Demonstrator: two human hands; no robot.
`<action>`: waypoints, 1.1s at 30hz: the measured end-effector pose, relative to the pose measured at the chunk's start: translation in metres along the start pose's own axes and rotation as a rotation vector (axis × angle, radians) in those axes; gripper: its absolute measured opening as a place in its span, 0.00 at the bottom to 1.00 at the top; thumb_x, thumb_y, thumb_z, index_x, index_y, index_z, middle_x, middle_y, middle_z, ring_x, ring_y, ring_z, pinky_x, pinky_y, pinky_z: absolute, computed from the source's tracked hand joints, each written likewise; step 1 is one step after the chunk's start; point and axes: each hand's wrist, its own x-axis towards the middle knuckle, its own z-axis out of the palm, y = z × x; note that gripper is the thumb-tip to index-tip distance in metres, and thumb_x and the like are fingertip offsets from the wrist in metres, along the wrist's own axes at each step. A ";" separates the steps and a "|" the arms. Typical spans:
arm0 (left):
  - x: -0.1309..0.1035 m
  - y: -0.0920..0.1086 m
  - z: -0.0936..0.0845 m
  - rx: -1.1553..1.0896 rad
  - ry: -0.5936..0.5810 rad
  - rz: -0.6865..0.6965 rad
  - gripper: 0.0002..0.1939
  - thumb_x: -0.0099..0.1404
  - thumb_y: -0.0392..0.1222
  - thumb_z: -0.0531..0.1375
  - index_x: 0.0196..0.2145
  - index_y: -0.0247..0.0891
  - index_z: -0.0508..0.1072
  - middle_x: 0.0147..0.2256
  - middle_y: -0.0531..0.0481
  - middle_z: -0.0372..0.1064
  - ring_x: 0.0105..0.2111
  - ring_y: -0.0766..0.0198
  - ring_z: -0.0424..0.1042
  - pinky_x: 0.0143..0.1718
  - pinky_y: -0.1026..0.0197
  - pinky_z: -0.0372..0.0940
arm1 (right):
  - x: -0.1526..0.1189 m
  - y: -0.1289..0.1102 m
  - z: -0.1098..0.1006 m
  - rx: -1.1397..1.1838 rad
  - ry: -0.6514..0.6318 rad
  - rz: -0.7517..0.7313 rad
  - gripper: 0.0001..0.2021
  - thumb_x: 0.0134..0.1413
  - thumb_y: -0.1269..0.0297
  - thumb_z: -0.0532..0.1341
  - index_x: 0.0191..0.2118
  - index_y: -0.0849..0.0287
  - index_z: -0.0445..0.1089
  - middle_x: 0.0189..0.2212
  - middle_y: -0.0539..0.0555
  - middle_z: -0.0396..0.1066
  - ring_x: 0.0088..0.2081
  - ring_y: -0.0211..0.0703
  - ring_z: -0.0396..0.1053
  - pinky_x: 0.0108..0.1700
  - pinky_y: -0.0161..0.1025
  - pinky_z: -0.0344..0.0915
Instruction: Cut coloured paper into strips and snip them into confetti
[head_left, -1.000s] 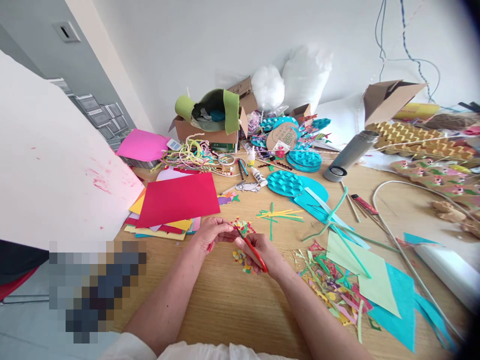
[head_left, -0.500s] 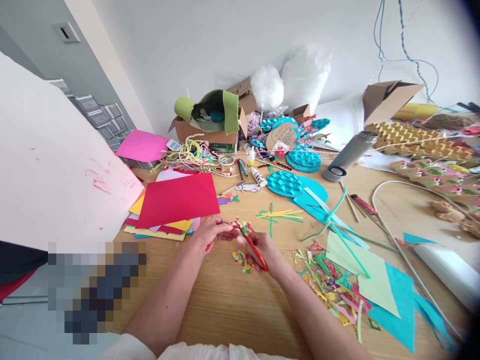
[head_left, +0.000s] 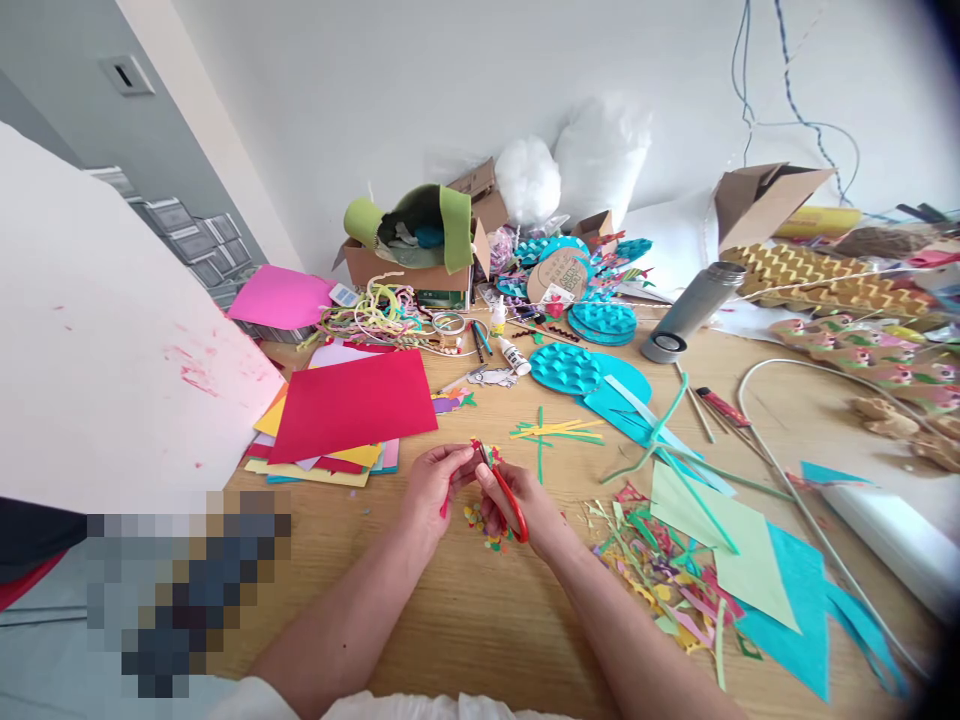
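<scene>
My right hand (head_left: 525,505) is closed on the red handles of a pair of scissors (head_left: 512,505), whose blades point up and left. My left hand (head_left: 439,487) pinches a small strip of red paper (head_left: 445,500); its upper end is at the scissor blades, and much of it hides behind my fingers. Below and between my hands lies a pile of small cut paper pieces (head_left: 495,545) in yellow, green and red. More small pieces show behind the blades, partly hidden by my fingers.
Stacked coloured paper (head_left: 360,405) lies left. Paper scraps (head_left: 667,570) and a pale green sheet (head_left: 724,530) lie right. Thin yellow and green strips (head_left: 559,431) are ahead. Farther back are blue textured discs (head_left: 566,368), a glue bottle (head_left: 515,356) and a steel flask (head_left: 694,312).
My left hand has moved right, closer to my right hand, bringing the red paper to the scissor blades. The view has shifted slightly.
</scene>
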 end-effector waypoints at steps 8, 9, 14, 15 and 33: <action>-0.004 -0.010 0.003 -0.010 0.015 0.033 0.09 0.44 0.38 0.67 0.24 0.33 0.74 0.29 0.45 0.75 0.32 0.60 0.73 0.36 0.60 0.65 | -0.003 -0.006 0.002 -0.013 0.021 0.039 0.26 0.47 0.36 0.54 0.29 0.60 0.59 0.13 0.45 0.64 0.11 0.34 0.62 0.11 0.28 0.53; -0.005 -0.010 0.003 -0.015 0.024 0.035 0.09 0.43 0.38 0.68 0.24 0.34 0.74 0.29 0.45 0.75 0.32 0.59 0.73 0.36 0.60 0.65 | -0.003 -0.007 0.003 -0.013 0.024 0.043 0.26 0.46 0.36 0.54 0.29 0.59 0.59 0.13 0.45 0.63 0.11 0.34 0.62 0.11 0.28 0.53; -0.005 -0.013 0.003 -0.013 0.031 0.052 0.09 0.44 0.38 0.67 0.25 0.34 0.74 0.29 0.46 0.74 0.32 0.59 0.73 0.37 0.59 0.65 | -0.003 -0.007 0.004 -0.004 0.029 0.037 0.27 0.46 0.35 0.54 0.29 0.59 0.59 0.12 0.44 0.63 0.10 0.34 0.61 0.10 0.28 0.52; -0.005 -0.013 0.003 -0.015 0.033 0.053 0.09 0.44 0.38 0.67 0.25 0.34 0.74 0.29 0.46 0.74 0.32 0.60 0.73 0.37 0.60 0.65 | -0.003 -0.006 0.004 -0.002 0.028 0.035 0.27 0.46 0.35 0.54 0.29 0.59 0.59 0.12 0.44 0.63 0.10 0.33 0.61 0.11 0.28 0.53; -0.005 -0.015 0.004 -0.072 0.014 0.044 0.07 0.44 0.36 0.67 0.24 0.34 0.74 0.28 0.47 0.74 0.31 0.62 0.73 0.37 0.61 0.65 | -0.002 -0.006 0.003 0.005 0.034 0.057 0.26 0.47 0.36 0.55 0.28 0.60 0.60 0.12 0.45 0.62 0.10 0.32 0.60 0.10 0.27 0.53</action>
